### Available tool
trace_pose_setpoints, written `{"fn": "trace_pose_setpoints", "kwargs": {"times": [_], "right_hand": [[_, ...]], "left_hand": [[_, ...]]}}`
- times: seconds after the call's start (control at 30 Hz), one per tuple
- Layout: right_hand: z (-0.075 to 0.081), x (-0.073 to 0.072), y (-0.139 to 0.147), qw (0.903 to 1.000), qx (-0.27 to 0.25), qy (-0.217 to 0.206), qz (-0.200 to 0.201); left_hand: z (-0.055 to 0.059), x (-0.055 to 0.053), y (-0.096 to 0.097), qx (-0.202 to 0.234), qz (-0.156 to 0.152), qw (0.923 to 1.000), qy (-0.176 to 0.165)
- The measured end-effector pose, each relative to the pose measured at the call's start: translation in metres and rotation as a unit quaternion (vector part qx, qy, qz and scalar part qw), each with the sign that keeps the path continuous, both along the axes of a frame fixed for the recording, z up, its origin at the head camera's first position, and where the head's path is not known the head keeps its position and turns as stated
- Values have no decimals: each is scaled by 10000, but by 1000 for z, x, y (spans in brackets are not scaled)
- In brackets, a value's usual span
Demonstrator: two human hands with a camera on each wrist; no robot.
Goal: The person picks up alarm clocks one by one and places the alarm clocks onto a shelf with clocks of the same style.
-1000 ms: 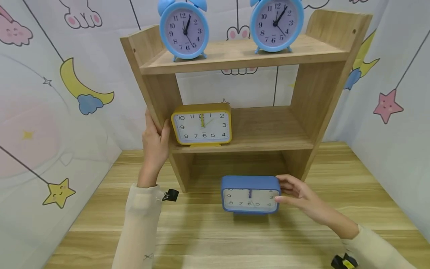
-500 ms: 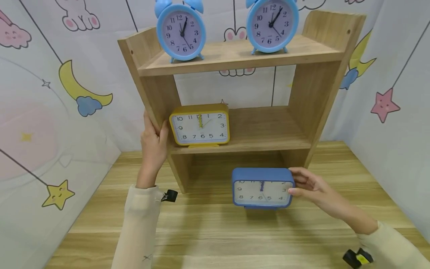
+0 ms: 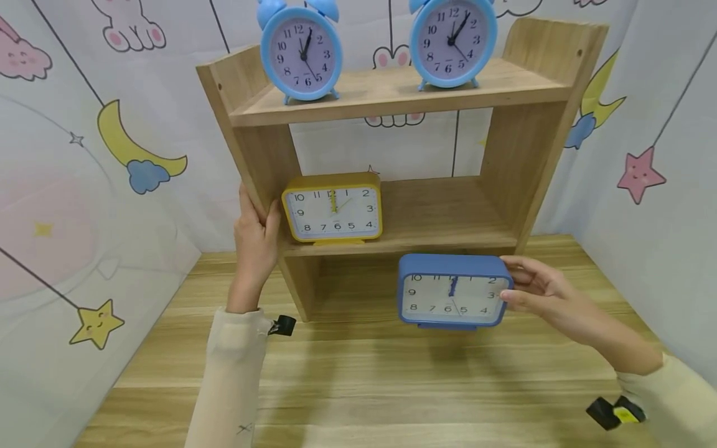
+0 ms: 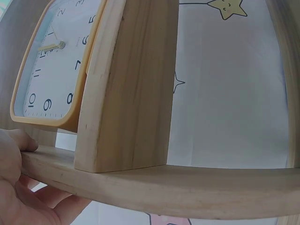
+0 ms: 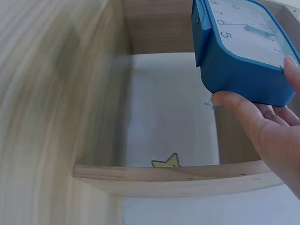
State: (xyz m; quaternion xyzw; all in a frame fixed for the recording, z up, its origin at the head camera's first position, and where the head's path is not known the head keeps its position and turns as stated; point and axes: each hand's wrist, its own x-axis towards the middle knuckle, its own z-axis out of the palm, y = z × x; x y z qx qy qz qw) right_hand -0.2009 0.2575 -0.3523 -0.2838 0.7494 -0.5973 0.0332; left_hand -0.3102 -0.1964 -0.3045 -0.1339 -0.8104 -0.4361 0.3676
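My right hand (image 3: 551, 292) grips the right end of a blue rectangular alarm clock (image 3: 450, 295), thumb on its front edge and fingers behind. The clock is held up in front of the lower opening of a wooden shelf unit (image 3: 403, 107), just below the middle board. In the right wrist view the blue clock (image 5: 243, 70) is off the table. My left hand (image 3: 254, 246) holds the shelf's left side panel, with the thumb at its front edge; in the left wrist view the fingers (image 4: 51, 199) wrap around the panel. A yellow rectangular clock (image 3: 334, 211) stands beside it on the middle board.
Two light-blue round twin-bell clocks, one at left (image 3: 302, 56) and one at right (image 3: 452, 43), stand on the top board. The shelf sits on a wood-grain table (image 3: 358, 392). Patterned white cloth (image 3: 140, 249) surrounds the table's back and sides.
My right hand has raised the blue clock from low over the table, moving it rightward and up toward the middle board. The left hand keeps its hold on the side panel.
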Motion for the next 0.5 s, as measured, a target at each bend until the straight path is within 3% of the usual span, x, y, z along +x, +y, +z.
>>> {"fn": "trace_pose_setpoints", "kwargs": {"times": [0.3, 0.5], "right_hand": [[23, -8, 6, 9964, -644, 32, 558], [41, -16, 8, 9932, -782, 54, 855]], "left_hand": [[-1, -2, 0, 12, -59, 10000, 34], [0, -1, -1, 28, -67, 10000, 43]]}}
